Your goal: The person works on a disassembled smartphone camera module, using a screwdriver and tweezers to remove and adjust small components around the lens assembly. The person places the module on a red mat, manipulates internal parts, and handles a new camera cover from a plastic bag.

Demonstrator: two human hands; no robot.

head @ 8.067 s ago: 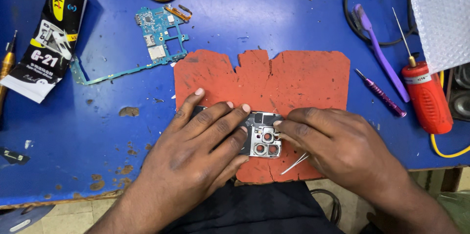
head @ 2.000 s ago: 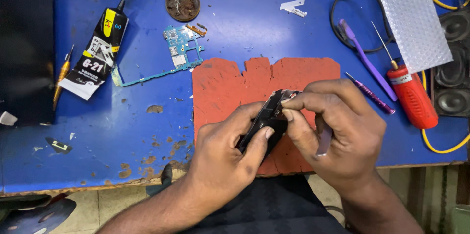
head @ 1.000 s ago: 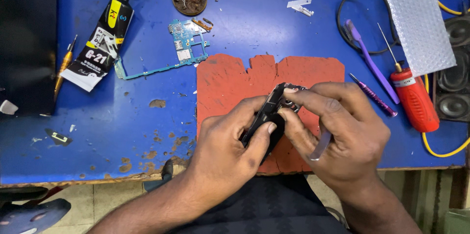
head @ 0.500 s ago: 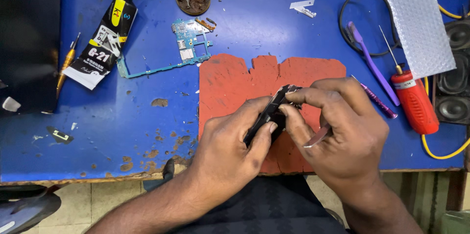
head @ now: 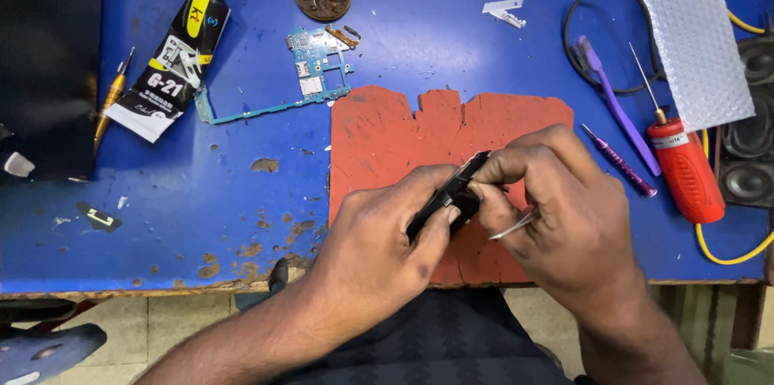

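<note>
The left hand (head: 379, 244) is pinching a small dark phone part (head: 448, 198) between thumb and fingers (head: 442, 224), holding it tilted on edge just above the red mat (head: 387, 131). The right hand (head: 560, 208) is closing on the part's upper end with its fingertips, and a thin pair of tweezers (head: 509, 228) is lying tucked under its palm (only the pale tip is showing). Both hands are gripping, neither is open.

To do this well, I judge that the left hand should be keeping the part steady over the mat, so anything that drops lands there, while the right is working with light pressure at the edge, not bending it.

Further out on the blue tabletop (head: 201, 199), a green circuit board (head: 310, 74) is lying beyond the mat's top left corner. A black glue tube (head: 173, 66) with a yellow patch and a white label is lying slantwise at far left. A red-handled screwdriver (head: 684, 167) and a purple tool (head: 613, 115) are lying to the right, below a sheet of bubble wrap (head: 693, 38).
</note>
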